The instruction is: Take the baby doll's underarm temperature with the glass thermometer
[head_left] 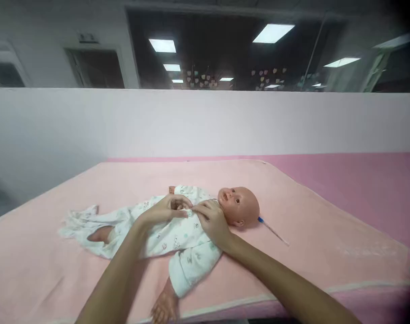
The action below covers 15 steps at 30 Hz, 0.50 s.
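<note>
A baby doll (240, 204) lies on its back, its bald head to the right. It wears a white printed romper (171, 238) with long sleeves and loose legs. My left hand (167, 209) rests over the chest, thumb and fingers curled inward with their tips at the front of the romper. Opposite it, my right hand (212, 221) lies just below the doll's neck, its fingers pinched on the same spot of cloth. The fingertips of both hands nearly meet; the exact bit of fabric between them is too small to make out.
Behind the doll's head lies a thin stick with a blue end (274, 231), like a thermometer. A pale pink padded mat (309, 216) lies under everything. A low white wall (205, 121) stands at the back, with a dark window (225, 49) above it.
</note>
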Each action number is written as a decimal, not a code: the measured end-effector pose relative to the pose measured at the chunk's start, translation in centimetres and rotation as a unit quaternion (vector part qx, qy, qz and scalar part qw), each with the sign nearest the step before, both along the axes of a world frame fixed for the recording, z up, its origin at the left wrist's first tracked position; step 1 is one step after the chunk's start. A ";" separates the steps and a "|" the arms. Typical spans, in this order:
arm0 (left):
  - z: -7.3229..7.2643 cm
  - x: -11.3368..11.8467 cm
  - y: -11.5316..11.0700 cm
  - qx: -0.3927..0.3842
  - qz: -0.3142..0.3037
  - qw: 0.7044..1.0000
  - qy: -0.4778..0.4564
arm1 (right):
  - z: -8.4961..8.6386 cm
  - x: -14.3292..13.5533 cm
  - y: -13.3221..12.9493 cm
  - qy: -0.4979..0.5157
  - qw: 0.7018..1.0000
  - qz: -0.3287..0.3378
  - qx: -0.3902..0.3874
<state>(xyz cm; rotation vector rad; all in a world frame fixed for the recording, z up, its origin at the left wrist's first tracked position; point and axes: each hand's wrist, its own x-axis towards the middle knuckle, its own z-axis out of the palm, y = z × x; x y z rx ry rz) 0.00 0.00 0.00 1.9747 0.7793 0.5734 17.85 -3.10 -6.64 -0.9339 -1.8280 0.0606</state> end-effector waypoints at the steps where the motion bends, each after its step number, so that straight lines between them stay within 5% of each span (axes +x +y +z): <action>1: 0.0 0.0 -0.1 -0.005 -0.006 1.000 -0.007 | 0.0 -0.1 0.0 0.002 1.000 -0.002 0.003; 15: -0.5 2.7 -0.3 0.036 0.051 0.998 -0.006 | 0.8 2.0 -0.2 -0.062 0.998 -0.013 0.029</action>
